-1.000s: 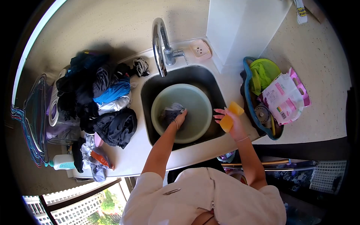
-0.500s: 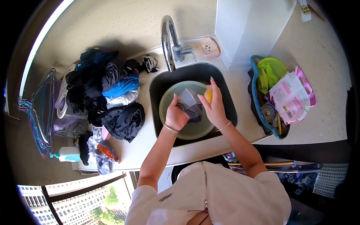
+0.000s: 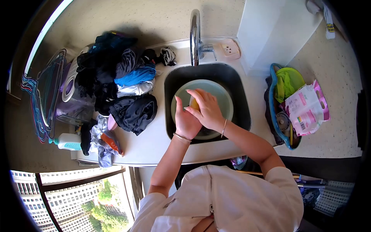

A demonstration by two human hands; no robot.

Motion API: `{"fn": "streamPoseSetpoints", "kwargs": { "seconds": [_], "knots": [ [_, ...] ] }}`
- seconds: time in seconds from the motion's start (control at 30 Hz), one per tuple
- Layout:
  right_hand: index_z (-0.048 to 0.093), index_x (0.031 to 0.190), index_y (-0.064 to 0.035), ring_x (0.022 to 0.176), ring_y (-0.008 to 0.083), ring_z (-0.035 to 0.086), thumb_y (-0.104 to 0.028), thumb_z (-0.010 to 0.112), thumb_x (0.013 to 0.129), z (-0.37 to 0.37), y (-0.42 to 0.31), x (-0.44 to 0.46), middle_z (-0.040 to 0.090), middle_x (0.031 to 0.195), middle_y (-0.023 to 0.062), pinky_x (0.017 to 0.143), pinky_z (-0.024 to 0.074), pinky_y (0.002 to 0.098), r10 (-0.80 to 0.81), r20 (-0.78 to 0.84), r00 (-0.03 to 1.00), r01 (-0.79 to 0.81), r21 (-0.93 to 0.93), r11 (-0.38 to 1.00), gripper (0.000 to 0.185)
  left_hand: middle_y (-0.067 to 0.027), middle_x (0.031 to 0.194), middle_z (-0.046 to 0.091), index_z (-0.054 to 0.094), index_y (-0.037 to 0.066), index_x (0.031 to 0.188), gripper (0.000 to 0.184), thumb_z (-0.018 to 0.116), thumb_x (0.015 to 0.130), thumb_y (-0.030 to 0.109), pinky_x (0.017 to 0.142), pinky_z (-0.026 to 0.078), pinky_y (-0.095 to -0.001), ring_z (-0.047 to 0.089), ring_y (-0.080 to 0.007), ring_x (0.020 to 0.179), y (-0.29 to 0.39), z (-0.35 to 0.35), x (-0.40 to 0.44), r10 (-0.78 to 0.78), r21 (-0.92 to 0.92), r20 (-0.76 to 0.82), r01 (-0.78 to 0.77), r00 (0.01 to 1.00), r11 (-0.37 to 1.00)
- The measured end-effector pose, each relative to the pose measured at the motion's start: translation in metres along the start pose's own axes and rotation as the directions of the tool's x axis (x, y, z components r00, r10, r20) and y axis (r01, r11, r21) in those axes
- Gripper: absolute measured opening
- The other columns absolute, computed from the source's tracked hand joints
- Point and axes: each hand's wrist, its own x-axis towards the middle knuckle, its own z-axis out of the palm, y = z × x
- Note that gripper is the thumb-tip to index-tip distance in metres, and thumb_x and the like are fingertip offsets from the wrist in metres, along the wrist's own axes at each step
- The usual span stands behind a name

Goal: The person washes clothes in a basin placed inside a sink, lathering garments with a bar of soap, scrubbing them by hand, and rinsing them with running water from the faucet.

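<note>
Over a pale green basin [image 3: 226, 96] in the dark sink [image 3: 246, 116], both hands are together. My right hand [image 3: 208, 112] is curled over a yellow-orange bar [image 3: 194, 103], which shows only in part between the hands. Under it my left hand [image 3: 186, 123] is turned palm up, its thumb and fingers apart. The grey cloth is not visible now; whether some of it lies beneath the hands I cannot tell.
The faucet [image 3: 195, 38] rises behind the sink, beside a pink soap dish [image 3: 230, 49]. Piled clothes [image 3: 133, 108], hangers [image 3: 43, 96] and a white bottle [image 3: 69, 141] are on the left. A blue-rimmed basket [image 3: 273, 112] with a pink-white packet [image 3: 305, 110] stands right.
My right hand has brought the yellow-orange bar from the sink's right side onto my left hand. The grey cloth, earlier in my left hand, has gone from sight. The view has shifted.
</note>
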Motion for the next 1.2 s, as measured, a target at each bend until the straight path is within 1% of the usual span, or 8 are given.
{"fn": "streamPoseSetpoints", "kwargs": {
  "seconds": [0.13, 0.27, 0.43, 0.53, 0.63, 0.9, 1.03, 1.2],
  "knots": [
    [0.046, 0.118, -0.0069, 0.106, 0.0323, 0.048, -0.037, 0.051, 0.087, 0.015, 0.032, 0.015, 0.049, 0.114, 0.0178, 0.091, 0.0358, 0.0369, 0.364, 0.191, 0.912, -0.411, 0.447, 0.794, 0.043, -0.0104, 0.136, 0.036, 0.034, 0.008, 0.133, 0.077, 0.034, 0.083, 0.066, 0.106, 0.02, -0.0401, 0.032, -0.0273, 0.127, -0.007, 0.005, 0.0, 0.014, -0.026, -0.039, -0.015, 0.999, 1.0],
    [0.046, 0.122, -0.0138, 0.112, 0.0327, 0.043, -0.044, 0.055, 0.082, 0.003, -0.004, -0.007, 0.047, 0.116, 0.0142, 0.096, 0.0284, 0.0436, -0.066, 0.064, 0.996, 0.071, -0.085, 0.994, 0.05, -0.0113, 0.135, 0.037, 0.033, 0.003, 0.132, 0.082, 0.034, 0.082, 0.067, 0.106, 0.022, -0.0379, 0.034, -0.027, 0.126, 0.012, -0.009, 0.003, -0.01, -0.025, 0.031, 0.011, 0.999, 1.0],
    [0.047, 0.118, -0.0113, 0.108, 0.0332, 0.045, -0.041, 0.057, 0.082, 0.01, 0.027, 0.014, 0.05, 0.111, 0.013, 0.095, 0.0285, 0.0445, 0.444, 0.095, 0.891, -0.415, 0.567, 0.711, 0.048, -0.0108, 0.133, 0.039, 0.034, 0.0, 0.13, 0.085, 0.036, 0.08, 0.069, 0.105, 0.024, -0.0378, 0.035, -0.0252, 0.125, 0.001, 0.011, 0.006, 0.006, -0.008, -0.011, -0.006, 1.0, 1.0],
    [0.046, 0.117, -0.0088, 0.104, 0.034, 0.047, -0.039, 0.057, 0.082, -0.002, 0.003, -0.001, 0.051, 0.107, 0.014, 0.091, 0.0335, 0.0424, 0.017, -0.041, 0.999, -0.016, 0.027, 1.0, 0.047, -0.01, 0.133, 0.04, 0.033, 0.001, 0.131, 0.086, 0.037, 0.079, 0.07, 0.105, 0.024, -0.0371, 0.036, -0.0247, 0.124, 0.006, 0.005, 0.009, -0.011, 0.035, 0.012, 0.01, 1.0, 0.999],
    [0.044, 0.115, -0.0054, 0.1, 0.0338, 0.048, -0.034, 0.057, 0.084, -0.001, 0.014, 0.0, 0.049, 0.106, 0.017, 0.085, 0.0386, 0.0373, 0.096, -0.05, 0.994, -0.087, 0.157, 0.984, 0.044, -0.0109, 0.134, 0.041, 0.035, 0.002, 0.131, 0.081, 0.037, 0.082, 0.067, 0.104, 0.025, -0.0374, 0.037, -0.0249, 0.124, 0.002, 0.006, 0.009, -0.042, 0.0, 0.019, 0.042, 0.999, 0.999],
    [0.044, 0.108, -0.011, 0.075, 0.0106, 0.054, -0.039, 0.055, 0.087, 0.02, 0.092, -0.009, 0.048, 0.079, 0.0032, 0.062, 0.0434, 0.0212, 0.61, 0.332, 0.719, -0.472, 0.878, 0.078, 0.037, -0.0131, 0.129, 0.046, 0.038, -0.003, 0.128, 0.068, 0.039, 0.088, 0.053, 0.106, 0.024, -0.0367, 0.041, -0.0252, 0.121, 0.017, 0.036, 0.013, -0.185, 0.249, -0.083, 0.2, 0.979, 0.948],
    [0.043, 0.107, -0.0122, 0.051, 0.0193, 0.057, -0.044, 0.052, 0.087, 0.002, 0.083, -0.021, 0.049, 0.067, 0.0048, 0.047, 0.0468, 0.0297, 0.798, 0.383, 0.465, -0.493, 0.861, -0.125, 0.039, -0.0071, 0.078, 0.065, 0.064, -0.004, 0.091, 0.052, 0.042, 0.091, 0.043, 0.059, 0.046, -0.0371, 0.061, -0.0251, 0.068, 0.05, 0.064, 0.013, -0.095, 0.843, -0.375, 0.297, 0.922, -0.448],
    [0.041, 0.104, -0.0126, 0.054, 0.0176, 0.057, -0.044, 0.052, 0.088, 0.003, 0.076, -0.038, 0.049, 0.068, 0.0042, 0.048, 0.0466, 0.0287, 0.782, 0.359, 0.51, -0.42, 0.897, -0.138, 0.036, -0.0196, 0.073, 0.055, 0.058, -0.004, 0.075, 0.041, 0.053, 0.087, 0.034, 0.074, 0.046, -0.0385, 0.056, -0.0355, 0.074, 0.055, 0.065, 0.007, 0.057, 0.227, -0.371, 0.149, 0.927, -0.963]
  ]
}}
